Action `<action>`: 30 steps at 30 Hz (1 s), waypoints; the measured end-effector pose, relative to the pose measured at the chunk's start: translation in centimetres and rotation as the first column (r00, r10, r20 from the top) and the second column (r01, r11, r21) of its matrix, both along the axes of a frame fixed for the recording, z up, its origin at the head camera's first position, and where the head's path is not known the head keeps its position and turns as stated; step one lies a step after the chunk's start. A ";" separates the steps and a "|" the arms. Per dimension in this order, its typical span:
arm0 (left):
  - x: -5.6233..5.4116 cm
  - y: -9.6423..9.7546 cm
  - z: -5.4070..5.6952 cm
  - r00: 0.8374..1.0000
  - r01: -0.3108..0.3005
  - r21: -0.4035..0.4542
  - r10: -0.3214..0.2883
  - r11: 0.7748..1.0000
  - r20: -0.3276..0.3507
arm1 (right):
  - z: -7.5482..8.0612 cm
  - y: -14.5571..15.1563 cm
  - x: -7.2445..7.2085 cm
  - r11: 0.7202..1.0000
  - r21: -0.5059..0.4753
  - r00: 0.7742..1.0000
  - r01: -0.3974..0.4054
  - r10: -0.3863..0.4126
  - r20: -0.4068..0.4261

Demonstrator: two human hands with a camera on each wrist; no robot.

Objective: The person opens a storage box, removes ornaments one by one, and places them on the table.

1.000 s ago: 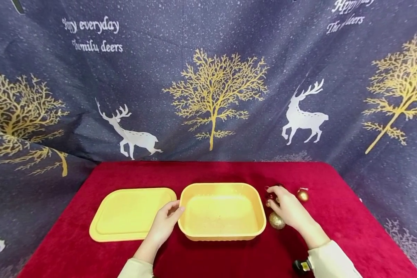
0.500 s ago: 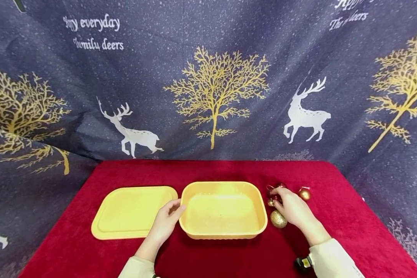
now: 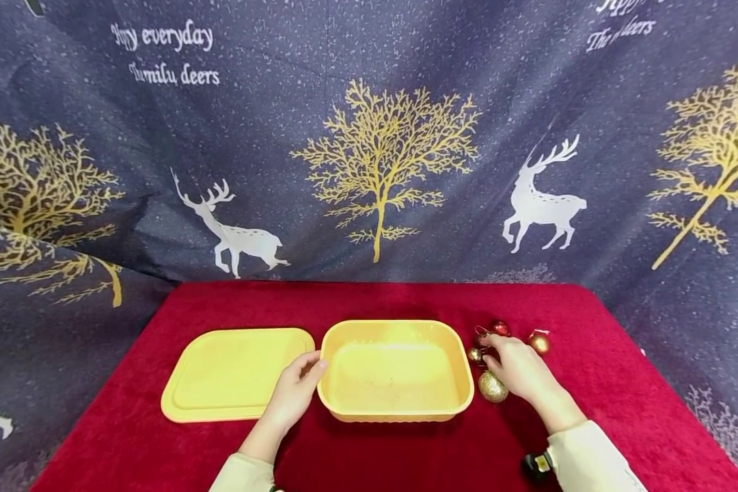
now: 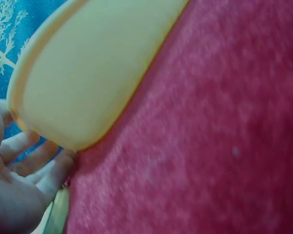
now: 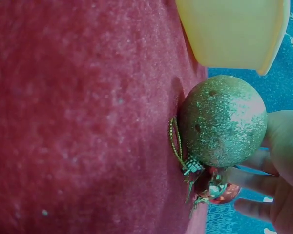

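Note:
A yellow rectangular box (image 3: 396, 406) stands open at the middle of the red-covered table. My left hand (image 3: 295, 389) holds its left wall, thumb at the rim and fingers against the outside. Right of the box, my right hand (image 3: 516, 372) reaches over a cluster of Christmas baubles, with thumb and forefinger around a dark red one. The hand partly hides that bauble, so a firm grip is unclear. Close by lie a shiny red bauble (image 3: 501, 328) and a small gold bauble (image 3: 475, 354). A glittery gold bauble (image 5: 223, 121) is nearest the right wrist camera, below the fingers.
A yellow lid (image 3: 227, 376) lies flat to the left of the box. Another gold bauble (image 3: 538, 342) rests beyond the right hand. Behind the table hangs a dark blue cloth (image 3: 369, 41) printed with trees and deer.
The right fingers have shifted slightly among the baubles. The small gold bauble has moved a little left, and more of the red bauble shows. The left hand stays at the box.

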State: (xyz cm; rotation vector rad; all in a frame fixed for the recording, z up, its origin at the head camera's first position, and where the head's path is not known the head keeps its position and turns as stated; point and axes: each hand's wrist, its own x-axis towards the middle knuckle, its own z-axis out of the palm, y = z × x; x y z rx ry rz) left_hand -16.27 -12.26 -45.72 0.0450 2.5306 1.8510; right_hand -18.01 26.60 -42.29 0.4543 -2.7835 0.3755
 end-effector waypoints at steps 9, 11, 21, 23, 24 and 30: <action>-0.1 -0.6 1.7 1.000 -0.009 -0.033 0.010 0.999 0.015 | 0.7 -0.1 -0.1 0.996 -0.085 0.999 0.017 -0.020 -0.029; -0.3 -1.2 2.1 1.000 -0.027 -0.104 0.026 0.994 -0.016 | 0.9 -0.2 0.0 0.995 -0.096 0.999 0.018 -0.021 -0.037; -0.2 -2.4 1.8 0.970 -0.076 -0.514 -0.057 0.854 -0.238 | 1.5 -0.7 0.3 0.992 -0.130 0.998 0.004 -0.011 -0.055; -0.2 -2.4 1.8 0.962 -0.104 -0.574 -0.065 0.812 -0.267 | 1.5 -0.8 0.3 0.992 -0.129 0.998 0.002 -0.010 -0.058; -0.2 -2.3 1.8 0.959 -0.116 -0.602 -0.069 0.790 -0.275 | 1.6 -0.8 0.3 0.992 -0.128 0.998 0.003 -0.010 -0.058; -0.2 -2.4 2.0 0.957 -0.154 -0.740 -0.087 0.655 -0.277 | 1.9 -0.6 0.7 0.997 -0.053 0.995 0.051 -0.056 -0.087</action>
